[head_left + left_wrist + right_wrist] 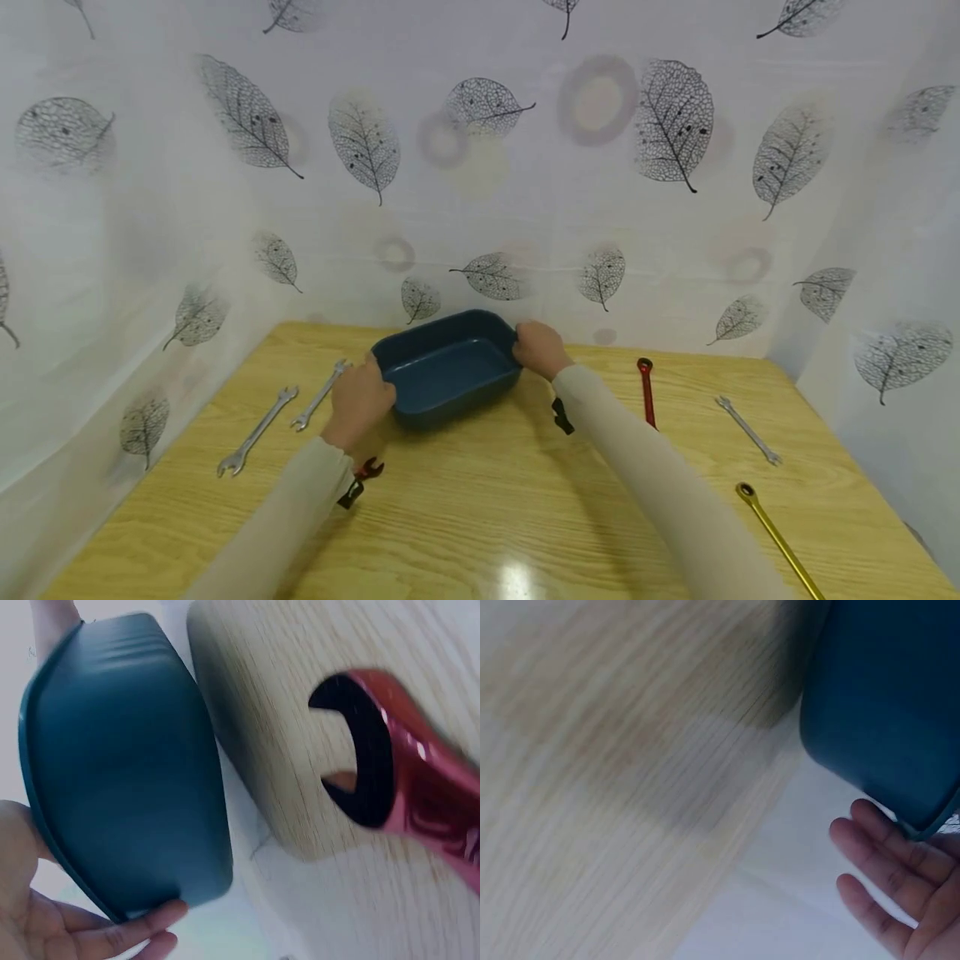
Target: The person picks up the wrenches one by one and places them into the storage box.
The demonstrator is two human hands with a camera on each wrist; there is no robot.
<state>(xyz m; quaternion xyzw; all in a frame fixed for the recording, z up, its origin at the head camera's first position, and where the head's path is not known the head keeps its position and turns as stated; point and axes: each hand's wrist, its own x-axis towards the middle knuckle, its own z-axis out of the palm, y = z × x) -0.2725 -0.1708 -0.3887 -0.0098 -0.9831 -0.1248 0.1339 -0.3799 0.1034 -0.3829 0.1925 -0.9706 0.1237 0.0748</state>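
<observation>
Dark blue rectangular plastic tray [447, 367] sits lengthwise between both hands: left hand [362, 399] grips its left end, right hand [538, 348] grips its right end.

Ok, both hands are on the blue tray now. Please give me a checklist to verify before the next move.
1. Left hand holds one end of the blue tray: ok.
2. Right hand holds the other end: ok.
3. Tray inside holds nothing: ok.
4. Tray is level: cannot tell; it looks slightly tilted.
5. Silver wrenches lie apart from the tray: ok.
6. Red wrench is away from the right sleeve: not ok; they are close.
</observation>
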